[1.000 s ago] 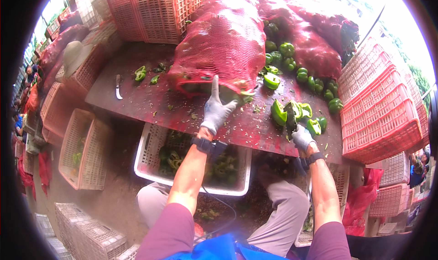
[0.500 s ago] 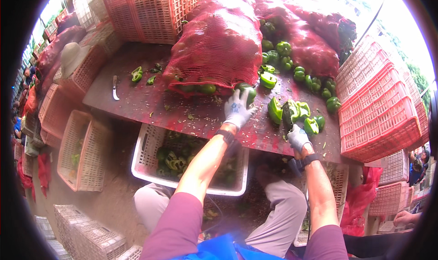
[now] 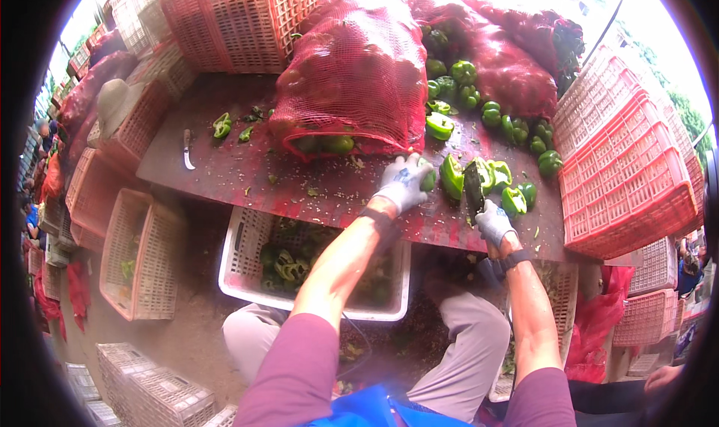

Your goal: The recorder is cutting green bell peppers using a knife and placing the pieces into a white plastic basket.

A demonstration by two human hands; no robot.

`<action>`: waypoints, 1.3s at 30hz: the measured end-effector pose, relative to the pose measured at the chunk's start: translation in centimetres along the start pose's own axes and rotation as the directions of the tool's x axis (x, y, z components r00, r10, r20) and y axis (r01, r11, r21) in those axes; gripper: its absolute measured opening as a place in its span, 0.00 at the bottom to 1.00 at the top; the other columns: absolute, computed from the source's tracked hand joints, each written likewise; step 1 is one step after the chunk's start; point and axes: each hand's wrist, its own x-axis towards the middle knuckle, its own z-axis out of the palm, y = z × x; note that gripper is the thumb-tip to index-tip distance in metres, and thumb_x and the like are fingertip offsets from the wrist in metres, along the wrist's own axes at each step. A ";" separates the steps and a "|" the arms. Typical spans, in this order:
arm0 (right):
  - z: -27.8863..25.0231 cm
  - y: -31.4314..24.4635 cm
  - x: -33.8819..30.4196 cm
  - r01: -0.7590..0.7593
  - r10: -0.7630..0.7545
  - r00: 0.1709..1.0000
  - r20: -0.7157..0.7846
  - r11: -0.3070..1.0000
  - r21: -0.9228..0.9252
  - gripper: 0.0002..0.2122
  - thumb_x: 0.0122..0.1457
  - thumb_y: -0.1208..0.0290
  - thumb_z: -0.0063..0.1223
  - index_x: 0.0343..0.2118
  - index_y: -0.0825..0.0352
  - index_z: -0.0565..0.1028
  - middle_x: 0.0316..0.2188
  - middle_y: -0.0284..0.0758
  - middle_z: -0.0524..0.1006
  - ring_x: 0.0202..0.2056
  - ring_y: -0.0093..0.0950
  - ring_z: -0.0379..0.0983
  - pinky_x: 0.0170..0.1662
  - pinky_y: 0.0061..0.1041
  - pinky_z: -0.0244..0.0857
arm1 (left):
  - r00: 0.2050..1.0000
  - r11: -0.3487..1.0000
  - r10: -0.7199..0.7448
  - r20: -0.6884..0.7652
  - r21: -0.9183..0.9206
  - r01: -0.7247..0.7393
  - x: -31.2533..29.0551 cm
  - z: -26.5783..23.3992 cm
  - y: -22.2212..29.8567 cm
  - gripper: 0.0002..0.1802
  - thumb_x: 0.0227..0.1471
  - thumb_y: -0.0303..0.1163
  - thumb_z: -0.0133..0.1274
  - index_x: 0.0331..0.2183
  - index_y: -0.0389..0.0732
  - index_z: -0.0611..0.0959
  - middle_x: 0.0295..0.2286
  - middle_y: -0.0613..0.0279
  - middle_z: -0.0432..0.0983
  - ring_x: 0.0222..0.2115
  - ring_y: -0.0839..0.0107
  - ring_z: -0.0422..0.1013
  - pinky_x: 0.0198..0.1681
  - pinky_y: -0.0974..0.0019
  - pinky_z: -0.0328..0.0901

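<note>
My left hand [image 3: 403, 183], in a pale glove, is closed round a whole green bell pepper [image 3: 428, 180] just above the table [image 3: 299, 198]. Most of that pepper is hidden by the fingers. A knife [image 3: 472, 190] with a broad dark blade is in my gloved right hand [image 3: 495, 223], blade pointing away from me. Cut green pepper pieces [image 3: 451, 176] lie around the blade, with a pepper half [image 3: 514, 201] right of it. Behind my left hand lies a red mesh sack [image 3: 356, 82], its mouth toward me and peppers [image 3: 337, 144] showing inside.
Below the table edge stands a white crate [image 3: 314, 307] holding cut peppers. A small curved knife [image 3: 188, 150] lies at the left. Stacked pink crates [image 3: 625, 172] border the right side. More whole peppers [image 3: 515, 129] and red sacks [image 3: 490, 60] sit at the back right.
My left hand has drawn the pepper away from the sack's mouth, slightly toward me and to the right. My right hand with the knife has hardly moved.
</note>
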 end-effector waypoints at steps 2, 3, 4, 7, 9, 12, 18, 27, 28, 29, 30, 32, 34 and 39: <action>0.0 0.2 -0.3 -0.018 0.018 1.000 -0.008 0.999 0.032 0.13 0.57 0.73 0.47 0.44 0.73 0.74 0.32 0.51 0.82 0.30 0.42 0.82 0.36 0.40 0.75 | 0.999 0.987 0.037 0.036 -0.158 -0.031 -1.9 0.1 -0.7 0.32 0.37 0.36 0.67 0.49 0.56 0.81 0.57 0.55 0.68 0.51 0.48 0.70 0.54 0.51 0.68; -0.1 0.4 -0.4 -0.028 0.029 1.000 -0.011 0.999 0.046 0.13 0.57 0.73 0.47 0.43 0.73 0.74 0.32 0.51 0.82 0.30 0.41 0.82 0.36 0.39 0.74 | 0.998 0.986 0.042 0.037 -0.161 -0.036 -2.8 -0.1 -1.1 0.32 0.37 0.36 0.67 0.49 0.56 0.81 0.57 0.55 0.68 0.51 0.48 0.70 0.54 0.51 0.68; 0.1 0.9 -0.4 -0.021 0.024 0.999 -0.027 0.996 0.090 0.13 0.57 0.72 0.47 0.43 0.72 0.74 0.32 0.52 0.82 0.31 0.44 0.82 0.37 0.41 0.74 | 0.997 0.979 0.076 0.030 -0.192 -0.069 -3.5 -0.3 -1.4 0.32 0.36 0.34 0.66 0.49 0.55 0.81 0.58 0.55 0.67 0.52 0.48 0.70 0.56 0.51 0.68; 0.8 0.9 -1.7 0.012 -0.006 0.993 -0.118 0.999 0.052 0.13 0.59 0.70 0.47 0.44 0.70 0.73 0.32 0.55 0.81 0.32 0.49 0.81 0.38 0.45 0.73 | 0.994 0.968 0.109 0.009 -0.229 -0.103 -5.1 0.3 -2.4 0.32 0.36 0.31 0.64 0.49 0.52 0.82 0.60 0.55 0.66 0.55 0.49 0.68 0.59 0.53 0.65; 1.1 0.0 -2.7 0.033 -0.038 0.980 -0.196 0.999 -0.032 0.13 0.59 0.69 0.47 0.45 0.68 0.72 0.32 0.56 0.81 0.33 0.53 0.80 0.38 0.48 0.73 | 0.989 0.974 0.126 -0.082 -0.178 -0.139 -5.8 0.8 -2.2 0.31 0.38 0.33 0.64 0.50 0.55 0.81 0.60 0.58 0.67 0.54 0.50 0.69 0.58 0.53 0.65; 1.0 -4.4 -6.7 0.191 -0.225 0.913 -0.339 0.973 -0.131 0.13 0.61 0.68 0.47 0.46 0.66 0.71 0.31 0.56 0.80 0.35 0.55 0.79 0.40 0.53 0.71 | 0.989 0.963 0.118 -0.085 -0.234 -0.135 -7.0 0.2 -2.2 0.29 0.40 0.32 0.64 0.49 0.54 0.81 0.59 0.56 0.68 0.54 0.51 0.68 0.58 0.54 0.65; 1.2 -10.4 -10.2 0.407 -0.456 0.881 -0.127 0.866 -0.290 0.10 0.62 0.69 0.46 0.43 0.66 0.69 0.29 0.54 0.80 0.35 0.54 0.79 0.41 0.53 0.71 | 0.950 0.830 -0.084 -0.300 -0.549 -0.100 -7.1 3.0 -4.7 0.22 0.47 0.32 0.65 0.45 0.44 0.79 0.55 0.49 0.69 0.55 0.46 0.66 0.62 0.51 0.62; 2.1 -11.9 -11.0 0.440 -0.477 0.877 -0.049 0.841 -0.314 0.10 0.61 0.70 0.47 0.43 0.66 0.69 0.28 0.53 0.80 0.34 0.54 0.79 0.41 0.53 0.70 | 0.842 0.599 -0.488 -0.232 -0.790 0.129 -6.2 4.4 -5.5 0.31 0.41 0.28 0.67 0.49 0.40 0.75 0.50 0.47 0.66 0.54 0.52 0.65 0.61 0.57 0.61; 2.3 -11.9 -11.2 0.427 -0.459 0.888 -0.034 0.849 -0.311 0.11 0.62 0.69 0.47 0.44 0.67 0.70 0.29 0.53 0.81 0.35 0.53 0.79 0.42 0.52 0.71 | 0.843 0.620 -0.494 -0.214 -0.766 0.169 -6.0 3.8 -5.2 0.30 0.42 0.30 0.67 0.49 0.39 0.76 0.50 0.48 0.67 0.54 0.53 0.66 0.60 0.57 0.62; 2.2 -11.8 -11.0 0.422 -0.453 0.891 -0.030 0.850 -0.315 0.11 0.62 0.69 0.47 0.44 0.67 0.70 0.29 0.53 0.81 0.35 0.53 0.79 0.42 0.52 0.71 | 0.843 0.639 -0.501 -0.195 -0.741 0.208 -5.9 3.1 -4.9 0.30 0.42 0.31 0.67 0.49 0.39 0.77 0.49 0.48 0.68 0.53 0.54 0.67 0.59 0.58 0.63; 1.9 -11.9 -10.6 0.410 -0.437 0.899 -0.007 0.849 -0.333 0.10 0.62 0.69 0.46 0.44 0.67 0.70 0.30 0.53 0.81 0.36 0.53 0.79 0.42 0.52 0.71 | 0.840 0.651 -0.507 -0.191 -0.724 0.228 -5.8 2.7 -4.6 0.30 0.42 0.32 0.68 0.49 0.38 0.78 0.49 0.48 0.69 0.53 0.53 0.68 0.59 0.57 0.63; 0.3 -13.9 -10.7 0.423 -0.421 0.905 0.067 0.865 -0.270 0.10 0.62 0.70 0.47 0.43 0.68 0.72 0.33 0.55 0.81 0.37 0.53 0.79 0.43 0.52 0.71 | 0.856 0.652 -0.497 -0.143 -0.712 0.260 -5.9 2.3 -5.7 0.30 0.42 0.32 0.68 0.49 0.38 0.78 0.48 0.48 0.70 0.52 0.53 0.68 0.59 0.57 0.64; -1.1 -15.2 -10.3 0.349 -0.321 0.931 0.170 0.922 -0.167 0.12 0.62 0.68 0.46 0.44 0.68 0.74 0.35 0.55 0.81 0.39 0.52 0.80 0.43 0.48 0.72 | 0.875 0.649 -0.476 -0.092 -0.707 0.279 -5.9 2.1 -6.0 0.30 0.43 0.32 0.68 0.50 0.39 0.78 0.48 0.48 0.71 0.52 0.53 0.69 0.58 0.57 0.64; 1.9 -18.9 -8.3 0.318 -0.281 0.917 0.283 0.943 -0.096 0.15 0.62 0.66 0.47 0.45 0.71 0.75 0.35 0.52 0.82 0.39 0.48 0.81 0.43 0.43 0.73 | 0.864 0.673 -0.486 -0.132 -0.688 0.273 -6.7 2.9 -6.9 0.31 0.44 0.33 0.67 0.51 0.38 0.78 0.49 0.47 0.72 0.52 0.53 0.70 0.58 0.56 0.65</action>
